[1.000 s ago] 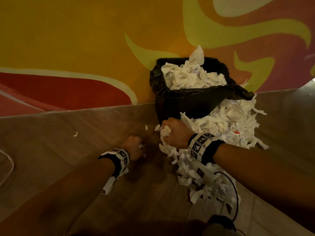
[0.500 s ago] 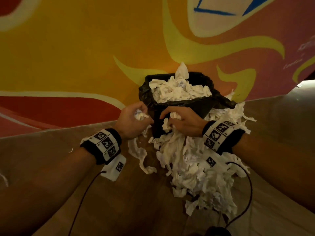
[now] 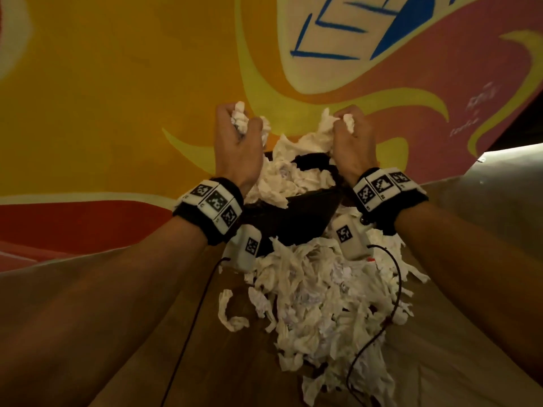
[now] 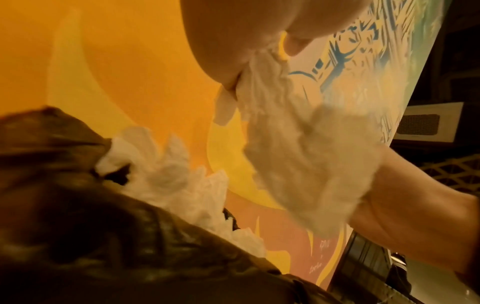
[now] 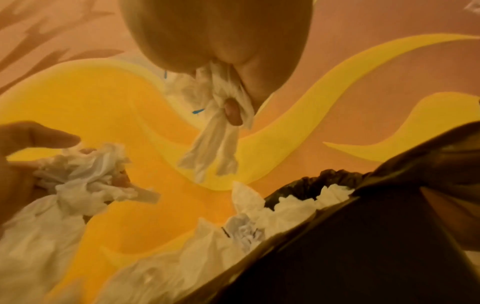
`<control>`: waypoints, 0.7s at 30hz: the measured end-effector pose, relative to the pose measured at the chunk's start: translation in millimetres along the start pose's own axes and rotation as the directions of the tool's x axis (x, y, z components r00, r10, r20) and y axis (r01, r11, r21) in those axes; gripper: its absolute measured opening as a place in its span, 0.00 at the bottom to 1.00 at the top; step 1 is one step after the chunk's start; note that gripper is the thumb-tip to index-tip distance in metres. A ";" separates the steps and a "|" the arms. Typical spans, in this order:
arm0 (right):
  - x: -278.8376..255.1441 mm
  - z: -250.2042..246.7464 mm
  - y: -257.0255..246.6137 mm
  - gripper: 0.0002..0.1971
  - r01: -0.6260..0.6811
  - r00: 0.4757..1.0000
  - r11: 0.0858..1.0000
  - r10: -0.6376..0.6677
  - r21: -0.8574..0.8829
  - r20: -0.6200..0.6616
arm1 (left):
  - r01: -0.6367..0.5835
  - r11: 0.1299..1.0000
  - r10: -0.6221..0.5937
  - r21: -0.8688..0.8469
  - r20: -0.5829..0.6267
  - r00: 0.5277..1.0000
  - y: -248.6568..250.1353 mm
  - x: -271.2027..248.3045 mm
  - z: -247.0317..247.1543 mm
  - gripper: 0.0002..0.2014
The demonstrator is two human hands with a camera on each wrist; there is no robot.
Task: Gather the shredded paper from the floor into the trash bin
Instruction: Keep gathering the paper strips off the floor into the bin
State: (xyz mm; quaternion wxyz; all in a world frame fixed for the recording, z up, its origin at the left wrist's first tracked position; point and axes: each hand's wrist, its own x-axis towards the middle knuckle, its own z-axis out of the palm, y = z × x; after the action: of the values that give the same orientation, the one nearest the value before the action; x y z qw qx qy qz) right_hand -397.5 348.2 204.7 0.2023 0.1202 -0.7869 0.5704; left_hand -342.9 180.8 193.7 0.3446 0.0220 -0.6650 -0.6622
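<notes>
Head view: left hand [image 3: 238, 142] and right hand [image 3: 351, 136] each clutch shredded paper [image 3: 320, 312] above the full trash bin [image 3: 293, 227]; dropping both handfuls in comes next.

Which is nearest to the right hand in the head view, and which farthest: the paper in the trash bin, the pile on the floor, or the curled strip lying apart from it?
1. Paper in the trash bin, just below and left of the right hand.
2. Pile on the floor, in front of the bin, lower down.
3. Curled strip, at the pile's left edge.
</notes>
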 end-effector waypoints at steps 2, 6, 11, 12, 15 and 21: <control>6.1 -1.9 5.7 0.05 -0.013 1.000 0.999 0.012 -0.050 -0.025 | 0.004 1.000 -0.004 0.001 0.008 1.000 -1.2 2.3 15.6 0.09; 9.1 -3.9 21.6 0.07 -0.044 0.989 0.979 0.070 -0.197 0.129 | 0.018 0.993 -0.021 0.116 0.025 0.999 -9.3 5.1 44.8 0.18; 3.4 -6.1 37.5 0.18 -0.089 0.826 0.820 0.377 -0.565 0.418 | 0.070 0.851 -0.219 0.521 0.230 0.948 -39.3 -3.5 64.4 0.20; 2.2 -6.8 42.4 0.18 -0.057 0.810 0.822 0.370 -0.566 0.456 | 0.061 0.789 -0.294 0.612 0.288 0.911 -46.1 -3.4 65.1 0.20; -0.3 -6.6 54.8 0.24 0.073 0.753 0.744 0.395 -0.664 0.526 | -0.019 0.647 -0.514 0.762 0.455 0.727 -61.0 0.6 64.8 0.20; -1.3 -7.0 61.1 0.22 0.111 0.729 0.819 0.318 -0.562 0.606 | -0.169 0.549 -0.631 0.818 0.539 0.559 -54.0 1.0 63.4 0.14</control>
State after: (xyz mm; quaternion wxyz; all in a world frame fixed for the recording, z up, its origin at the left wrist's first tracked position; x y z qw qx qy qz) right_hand -420.8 374.3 154.2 -0.1054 0.2073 -0.9427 0.2394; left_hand -397.7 228.6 153.0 -0.1443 -0.0218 -0.9529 -0.2660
